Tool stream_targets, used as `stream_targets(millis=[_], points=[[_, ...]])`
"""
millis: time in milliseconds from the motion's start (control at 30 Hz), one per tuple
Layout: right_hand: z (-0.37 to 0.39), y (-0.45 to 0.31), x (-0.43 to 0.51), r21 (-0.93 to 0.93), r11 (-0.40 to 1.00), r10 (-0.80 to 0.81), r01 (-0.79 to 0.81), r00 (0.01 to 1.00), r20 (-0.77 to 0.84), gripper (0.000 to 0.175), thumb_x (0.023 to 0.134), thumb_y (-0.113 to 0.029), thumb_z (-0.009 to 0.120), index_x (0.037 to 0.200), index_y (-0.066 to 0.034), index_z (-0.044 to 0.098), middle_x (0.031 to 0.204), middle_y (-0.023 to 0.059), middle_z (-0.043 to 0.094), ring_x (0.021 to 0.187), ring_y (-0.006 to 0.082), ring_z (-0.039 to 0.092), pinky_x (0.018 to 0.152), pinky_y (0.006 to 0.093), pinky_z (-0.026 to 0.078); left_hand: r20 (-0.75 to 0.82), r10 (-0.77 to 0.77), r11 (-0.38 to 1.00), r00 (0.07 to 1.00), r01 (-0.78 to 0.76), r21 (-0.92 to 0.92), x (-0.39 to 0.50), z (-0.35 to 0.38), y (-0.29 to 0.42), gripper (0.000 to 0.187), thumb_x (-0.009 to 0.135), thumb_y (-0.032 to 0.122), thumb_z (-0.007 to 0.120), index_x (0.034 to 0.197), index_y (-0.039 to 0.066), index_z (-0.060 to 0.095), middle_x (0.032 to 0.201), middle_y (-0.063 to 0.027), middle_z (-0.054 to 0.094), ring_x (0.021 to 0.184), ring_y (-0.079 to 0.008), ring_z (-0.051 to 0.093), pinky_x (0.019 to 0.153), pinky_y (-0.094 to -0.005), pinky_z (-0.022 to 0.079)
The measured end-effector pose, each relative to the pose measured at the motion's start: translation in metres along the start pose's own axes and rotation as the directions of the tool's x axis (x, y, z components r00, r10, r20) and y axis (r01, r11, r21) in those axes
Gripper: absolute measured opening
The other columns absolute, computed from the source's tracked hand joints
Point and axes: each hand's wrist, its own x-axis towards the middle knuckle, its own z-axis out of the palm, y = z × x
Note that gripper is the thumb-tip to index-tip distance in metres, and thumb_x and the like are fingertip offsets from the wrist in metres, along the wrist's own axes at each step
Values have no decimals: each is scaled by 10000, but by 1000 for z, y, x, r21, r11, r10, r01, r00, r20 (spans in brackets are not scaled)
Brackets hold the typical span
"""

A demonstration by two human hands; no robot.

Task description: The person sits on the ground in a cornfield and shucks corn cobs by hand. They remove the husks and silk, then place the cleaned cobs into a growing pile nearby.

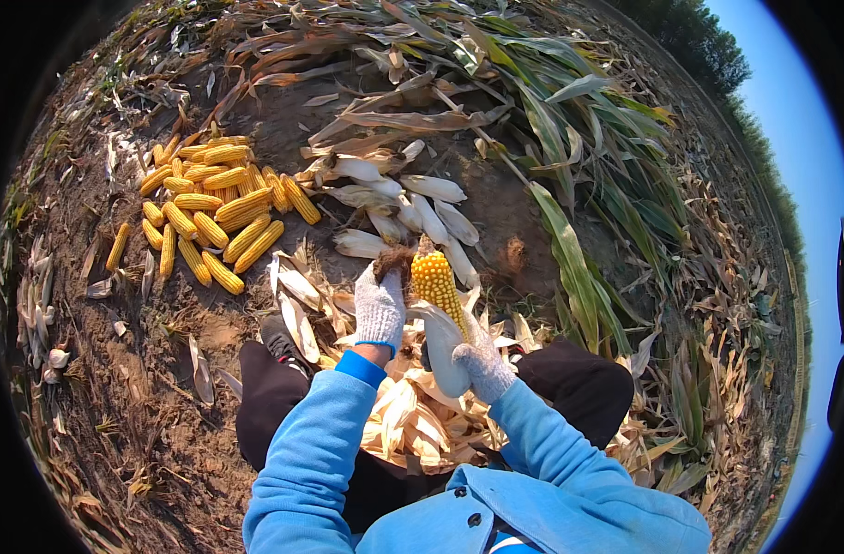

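Before me is a partly husked ear of corn (438, 285), its yellow kernels bare at the upper part. My right hand (484, 360), in a pale knitted glove, grips its lower end, where a peeled husk (444, 346) hangs down. My left hand (380, 305), gloved too, is just left of the ear with brown corn silk (394, 262) at its fingers; whether it grips the silk is unclear. Beyond my hands lie several ears in pale husks (432, 188). A pile of bare yellow ears (221, 201) rests on the soil to the left.
Loose dry husks (408, 415) are heaped between my bent legs. Long green and dry corn stalks (588, 131) lie across the far side and right. One bare ear (118, 246) lies apart, left of the pile. Husk litter and bare soil (186, 443) surround me.
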Motion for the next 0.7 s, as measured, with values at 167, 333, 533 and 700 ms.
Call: stream_targets(millis=[167,333,533,700], points=[[-13,-3,16,395,890,206,-227,974,96,1109,668,-915,506,1420,-103,451,1239,96,620,1085,232,631,900,399,560,451,11,981,892,-97,167,-15,6,6,232,930,17,516,1072,-38,691,1012,-80,714,908,-136,659,846,-269,535],[-6,9,37,582,744,375,-329,926,44,673,911,-567,626,1330,-49,530,1149,128,662,1010,252,660,918,398,569,599,-229,961,767,79,266,-34,2,14,235,951,94,567,1108,-8,708,979,-61,711,869,-101,643,801,-239,537],[-65,-10,88,649,753,132,113,939,-317,468,905,-482,699,1040,-45,601,861,130,682,757,273,692,721,413,610,843,-376,803,383,-320,503,-68,-15,7,277,916,235,670,1111,43,710,992,-127,734,865,-230,691,829,-352,533],[-77,-18,96,586,794,97,161,918,-384,469,880,-411,757,1098,-40,571,921,114,675,820,252,686,766,402,604,709,-324,690,626,-356,630,-57,-26,-4,250,837,258,723,931,28,692,899,-172,705,836,-339,685,771,-413,533]])
